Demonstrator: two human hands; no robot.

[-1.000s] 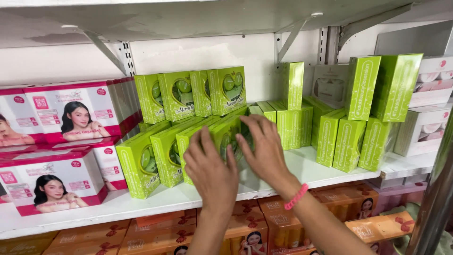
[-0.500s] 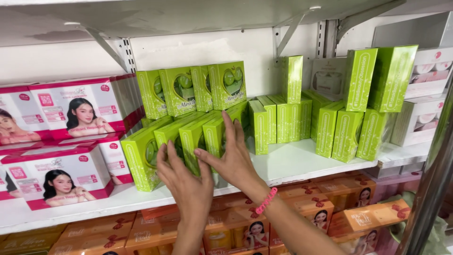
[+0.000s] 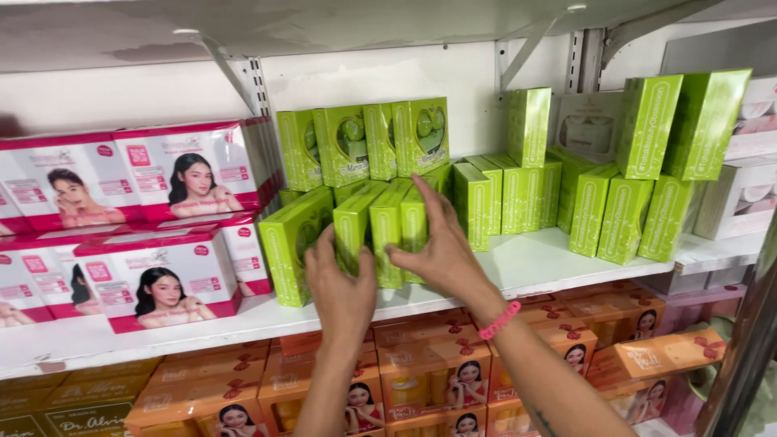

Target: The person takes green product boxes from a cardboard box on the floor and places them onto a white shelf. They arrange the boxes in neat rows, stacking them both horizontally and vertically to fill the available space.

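A row of green boxes (image 3: pixel 368 231) is stood upright on the white shelf (image 3: pixel 534 263), between pink-and-white boxes (image 3: pixel 162 279) and further green cartons (image 3: pixel 623 218). The row is pressed from its front by the left hand (image 3: pixel 341 290) and the right hand (image 3: pixel 437 251). Both grips are spread flat against the boxes, with nothing clasped.

A row of lime-green boxes (image 3: pixel 368 231) stands upright on the white shelf (image 3: pixel 526 263) at the frame's centre, narrow faces forward, packed side by side and angled back toward the right. The leftmost box (image 3: pixel 295 243) shows a window in its side. The left hand (image 3: pixel 340 283) and right hand (image 3: pixel 441 255) press flat on the row's front.
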